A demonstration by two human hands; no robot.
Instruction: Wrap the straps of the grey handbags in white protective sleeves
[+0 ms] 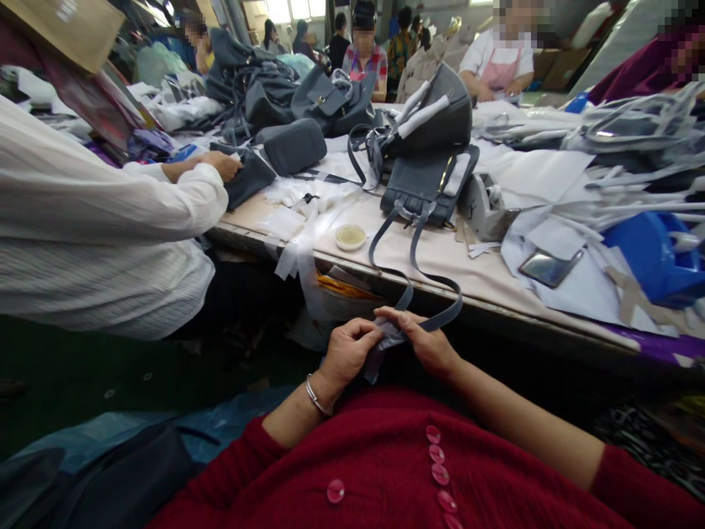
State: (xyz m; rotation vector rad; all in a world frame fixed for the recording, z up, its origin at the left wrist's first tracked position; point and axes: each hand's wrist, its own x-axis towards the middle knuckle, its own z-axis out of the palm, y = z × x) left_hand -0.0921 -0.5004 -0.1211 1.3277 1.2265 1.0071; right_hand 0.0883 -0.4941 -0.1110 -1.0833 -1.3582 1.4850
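In front of my body, my left hand (349, 349) pinches a strip of thin clear plastic wrap (376, 360). Close beside it, my right hand (424, 342) is closed around the end of a dark grey bag strap (449, 312), where the plastic meets it. Both hands hang just off the table's front edge. Two straps run from my hands up to a dark grey backpack (421, 187) lying on the table, its gold zip and white wrapping showing. The strap ends inside my fingers are partly hidden.
A co-worker in a white shirt (104, 213) handles a dark bag (247, 176) at left. On the table (485, 275) are a small round dish (350, 236), a tape dispenser (487, 206), a phone (551, 266) and a blue holder (655, 253). Bags are heaped behind.
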